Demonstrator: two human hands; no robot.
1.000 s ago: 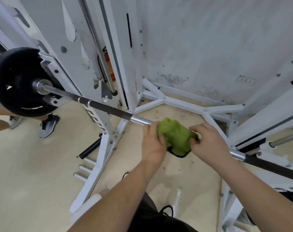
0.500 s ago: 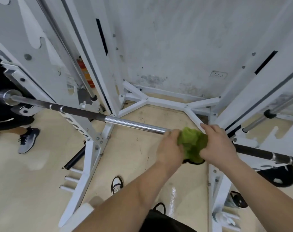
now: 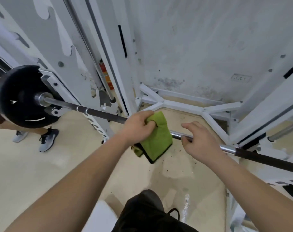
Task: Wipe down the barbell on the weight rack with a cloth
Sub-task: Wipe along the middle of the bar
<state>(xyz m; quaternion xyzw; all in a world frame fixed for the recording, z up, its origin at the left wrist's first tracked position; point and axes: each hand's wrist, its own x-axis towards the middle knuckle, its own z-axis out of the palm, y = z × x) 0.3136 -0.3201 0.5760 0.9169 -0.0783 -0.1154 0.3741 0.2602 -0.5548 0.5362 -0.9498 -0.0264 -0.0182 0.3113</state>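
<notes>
The left hand [image 3: 139, 127] clamps the green cloth [image 3: 157, 138] around the barbell [image 3: 98, 113], which runs left-right; the right hand [image 3: 201, 141] loosely cups the bar just right of the cloth

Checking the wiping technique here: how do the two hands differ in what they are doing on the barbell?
The left hand is closed on the green cloth, which drapes over the barbell; the right hand holds no cloth. The left hand's grip is a tight fist, the right hand's is loose, fingers only curled over the bare chrome. The left hand sits nearer the black plate, the right nearer the far upright. Both rest on the barbell.
</notes>
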